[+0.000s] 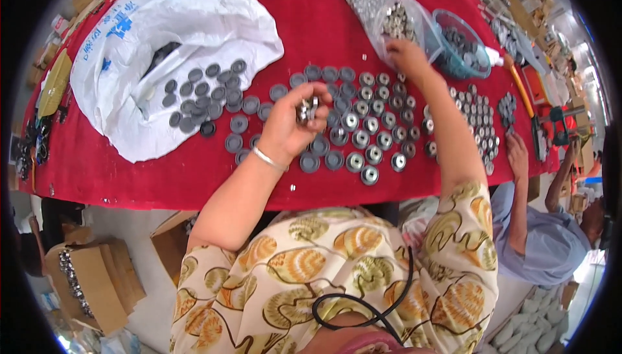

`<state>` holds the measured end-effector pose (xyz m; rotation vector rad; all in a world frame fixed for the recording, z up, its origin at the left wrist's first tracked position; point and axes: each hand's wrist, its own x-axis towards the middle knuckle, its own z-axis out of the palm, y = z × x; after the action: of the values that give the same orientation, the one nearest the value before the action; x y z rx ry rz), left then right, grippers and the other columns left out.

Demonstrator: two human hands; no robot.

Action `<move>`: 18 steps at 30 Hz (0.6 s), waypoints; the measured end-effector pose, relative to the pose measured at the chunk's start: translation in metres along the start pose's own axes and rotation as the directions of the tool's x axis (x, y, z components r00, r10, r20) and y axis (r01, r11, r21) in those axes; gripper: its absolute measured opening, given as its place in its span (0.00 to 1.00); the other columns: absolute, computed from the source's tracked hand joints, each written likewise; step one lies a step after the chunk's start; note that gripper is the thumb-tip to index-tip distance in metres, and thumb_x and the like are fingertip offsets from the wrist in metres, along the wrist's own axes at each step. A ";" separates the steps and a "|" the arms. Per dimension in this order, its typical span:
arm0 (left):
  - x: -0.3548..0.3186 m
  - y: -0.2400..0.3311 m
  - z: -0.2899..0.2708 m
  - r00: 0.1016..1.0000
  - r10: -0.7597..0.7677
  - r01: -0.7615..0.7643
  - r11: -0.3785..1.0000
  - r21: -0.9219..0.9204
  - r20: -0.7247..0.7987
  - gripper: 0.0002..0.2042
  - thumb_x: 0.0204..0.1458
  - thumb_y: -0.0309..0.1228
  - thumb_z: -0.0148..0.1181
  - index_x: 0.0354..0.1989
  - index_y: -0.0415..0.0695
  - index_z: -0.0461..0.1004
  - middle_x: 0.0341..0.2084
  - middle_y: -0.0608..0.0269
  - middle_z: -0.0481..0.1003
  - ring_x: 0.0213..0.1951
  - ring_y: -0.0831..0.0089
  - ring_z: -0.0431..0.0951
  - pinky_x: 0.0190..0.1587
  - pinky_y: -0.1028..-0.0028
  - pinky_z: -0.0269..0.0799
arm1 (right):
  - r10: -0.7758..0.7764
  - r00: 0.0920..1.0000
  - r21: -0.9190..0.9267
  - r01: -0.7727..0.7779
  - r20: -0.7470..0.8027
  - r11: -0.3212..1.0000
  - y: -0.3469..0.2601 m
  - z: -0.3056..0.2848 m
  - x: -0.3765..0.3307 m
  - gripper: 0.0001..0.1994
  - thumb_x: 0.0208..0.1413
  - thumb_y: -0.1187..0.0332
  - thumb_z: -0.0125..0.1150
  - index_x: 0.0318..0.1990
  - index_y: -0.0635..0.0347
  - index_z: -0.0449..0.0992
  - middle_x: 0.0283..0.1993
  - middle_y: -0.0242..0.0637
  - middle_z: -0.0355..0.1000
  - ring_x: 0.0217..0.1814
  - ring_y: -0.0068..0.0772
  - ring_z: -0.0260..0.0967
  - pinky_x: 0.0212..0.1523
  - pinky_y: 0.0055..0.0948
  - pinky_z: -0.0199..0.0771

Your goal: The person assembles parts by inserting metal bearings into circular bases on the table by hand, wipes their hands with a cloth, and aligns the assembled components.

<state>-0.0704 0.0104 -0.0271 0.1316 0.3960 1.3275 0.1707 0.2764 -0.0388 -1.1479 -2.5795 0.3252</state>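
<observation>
My left hand [289, 122] cups metal pieces [306, 111], fingers curled; my right hand [409, 58] reaches to the plastic bag [370, 9], grip unclear. I judge this as collecting; moving on calls for clearing the grey discs [239, 124] on the worktop [142, 184].

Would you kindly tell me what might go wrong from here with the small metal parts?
Metal pieces cupped in the left hand might slip out among the grey discs. The clear bag, with the right hand at its opening, might tip and spill.
</observation>
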 end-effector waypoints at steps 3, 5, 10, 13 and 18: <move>-0.005 0.006 0.008 1.000 0.019 -0.019 1.000 0.024 -0.002 0.09 0.58 0.31 0.52 0.37 0.38 0.73 0.31 0.57 0.73 0.27 0.73 0.70 0.21 0.81 0.62 | 0.273 0.960 0.373 -0.276 0.062 0.886 0.014 -0.028 0.011 0.12 0.50 0.66 0.64 0.43 0.52 0.80 0.40 0.37 0.79 0.41 0.37 0.77 0.42 0.31 0.74; -0.001 0.007 0.007 1.000 0.012 -0.012 1.000 0.014 0.015 0.09 0.58 0.31 0.52 0.38 0.38 0.73 0.31 0.57 0.74 0.27 0.73 0.70 0.21 0.81 0.62 | 0.252 0.968 0.472 -0.225 0.007 0.852 0.019 -0.032 0.008 0.13 0.50 0.65 0.62 0.44 0.52 0.80 0.40 0.39 0.78 0.42 0.40 0.76 0.43 0.34 0.74; -0.004 0.000 0.009 1.000 0.005 -0.004 0.999 0.053 -0.011 0.10 0.58 0.31 0.52 0.40 0.35 0.72 0.34 0.55 0.72 0.26 0.75 0.67 0.19 0.83 0.61 | 0.238 0.971 -0.269 -0.232 -0.009 0.935 0.021 -0.031 -0.004 0.15 0.54 0.58 0.58 0.47 0.50 0.78 0.43 0.44 0.77 0.48 0.50 0.73 0.50 0.42 0.71; -0.006 -0.002 0.009 1.000 -0.010 0.009 0.998 0.062 0.007 0.10 0.59 0.31 0.51 0.41 0.35 0.73 0.34 0.55 0.72 0.26 0.75 0.67 0.19 0.83 0.61 | 0.297 0.954 -0.133 -0.289 0.045 0.948 0.001 -0.022 -0.008 0.19 0.54 0.53 0.58 0.52 0.45 0.76 0.47 0.49 0.75 0.51 0.52 0.71 0.52 0.43 0.70; -0.011 -0.004 0.011 1.000 -0.019 0.019 0.998 0.060 0.006 0.11 0.59 0.31 0.51 0.41 0.35 0.73 0.33 0.55 0.72 0.26 0.75 0.68 0.19 0.83 0.61 | 0.083 0.996 -0.208 -0.087 -0.026 0.974 -0.030 -0.003 -0.017 0.18 0.52 0.56 0.61 0.51 0.46 0.76 0.51 0.53 0.70 0.53 0.55 0.69 0.53 0.42 0.71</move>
<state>-0.0654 -0.0001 -0.0158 0.1824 0.4306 1.2968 0.1618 0.2446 -0.0294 -1.3283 -2.6030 0.0614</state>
